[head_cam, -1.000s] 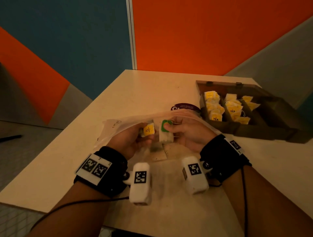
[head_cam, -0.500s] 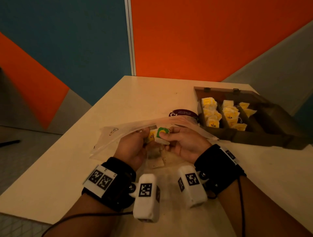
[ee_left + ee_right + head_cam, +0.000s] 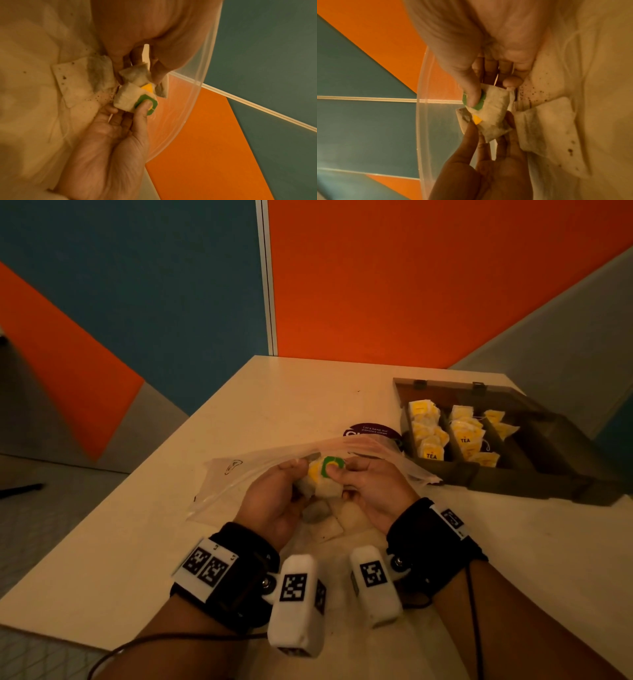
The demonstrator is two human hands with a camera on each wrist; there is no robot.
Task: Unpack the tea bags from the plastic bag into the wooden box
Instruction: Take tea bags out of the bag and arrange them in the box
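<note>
Both hands are inside the mouth of a clear plastic bag (image 3: pixel 233 474) on the table. My right hand (image 3: pixel 346 474) pinches a tea bag with a green tag (image 3: pixel 330 467), thumb on the tag (image 3: pixel 471 98). My left hand (image 3: pixel 294 474) pinches a tea bag with a yellow tag (image 3: pixel 147 87) pressed against the green-tagged one. More loose tea bags (image 3: pixel 325 525) lie inside the plastic bag beneath the hands. The wooden box (image 3: pixel 534 470) stands open at the right, with several yellow-tagged tea bags (image 3: pixel 428 436) in its left compartments.
A round purple sticker (image 3: pixel 371 429) sits on the table between the plastic bag and the box. The box lid (image 3: pixel 445 392) lies back toward the wall. Tea crumbs (image 3: pixel 96 97) speckle the inside of the bag. The table's left edge (image 3: pixel 102 529) is close.
The two hands have drawn together, so the green-tagged and yellow-tagged tea bags now touch. The view has tilted slightly.
</note>
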